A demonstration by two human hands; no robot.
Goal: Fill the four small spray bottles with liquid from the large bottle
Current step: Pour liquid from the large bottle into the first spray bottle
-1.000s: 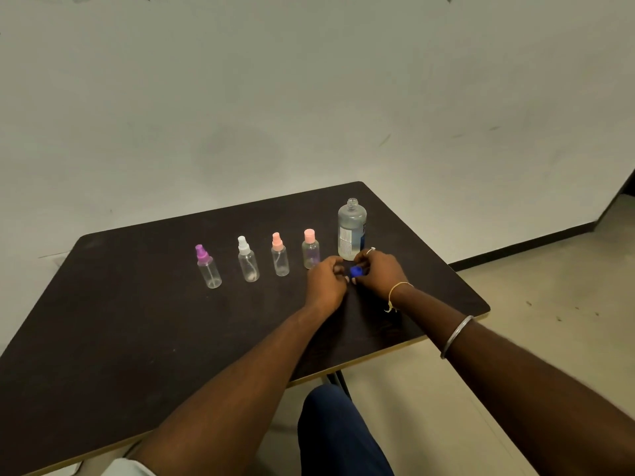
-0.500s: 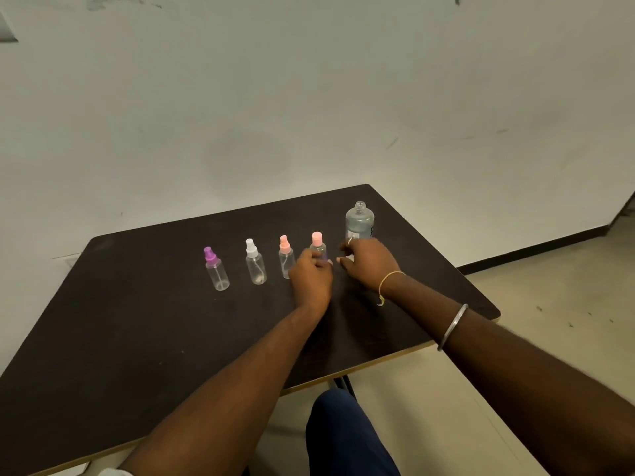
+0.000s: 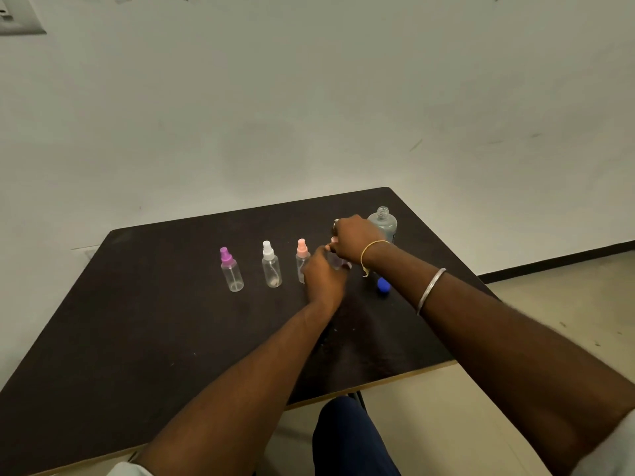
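Head camera looks down on a dark table [image 3: 137, 321] set against a pale wall. At the left end of a row stands a purple-capped spray bottle [image 3: 231, 271], upright, its clear body looking empty. Next to it, apart, stands a white-capped spray bottle [image 3: 271, 266], also upright. Third is a pink-capped spray bottle [image 3: 301, 255], upright, its right side partly covered by the left hand [image 3: 323, 274]. That hand is closed, with its fingers curled round the lower body of the fourth spray bottle [image 3: 338, 262], of which only a slice of clear plastic shows between the two hands. The right hand [image 3: 357, 240] comes in from above and behind it, its fingers curled down over the bottle's top in a grip. The cap beneath is hidden, so I cannot tell whether it is on or loose. A thin yellow thread circles that wrist, and a metal bangle [image 3: 429, 290] sits further up the forearm. A blue cap [image 3: 383, 285] lies on the table just under the right wrist. Behind the right hand stands the large bottle [image 3: 383, 223], upright with its neck uncapped.
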